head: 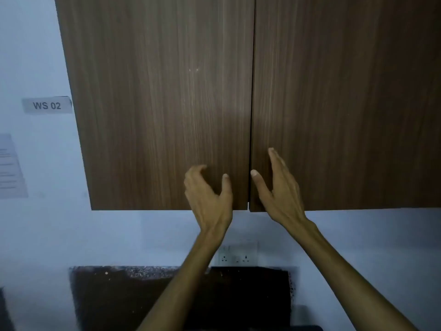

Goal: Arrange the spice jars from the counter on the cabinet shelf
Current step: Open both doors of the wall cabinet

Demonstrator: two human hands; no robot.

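A dark wood wall cabinet fills the upper view, with its left door (pixel 162 103) and right door (pixel 346 103) both closed; a thin seam runs between them. My left hand (pixel 207 194) is raised in front of the left door's lower right corner, fingers curled and apart, holding nothing. My right hand (pixel 279 189) is up against the right door's lower left corner, fingers spread, thumb near the seam. No spice jars and no shelf are in view.
A label reading "WS 02" (pixel 47 105) and a paper sheet (pixel 10 166) hang on the pale wall at left. A double wall socket (pixel 236 255) sits below the cabinet. Under it lies a dark speckled counter (pixel 119 295).
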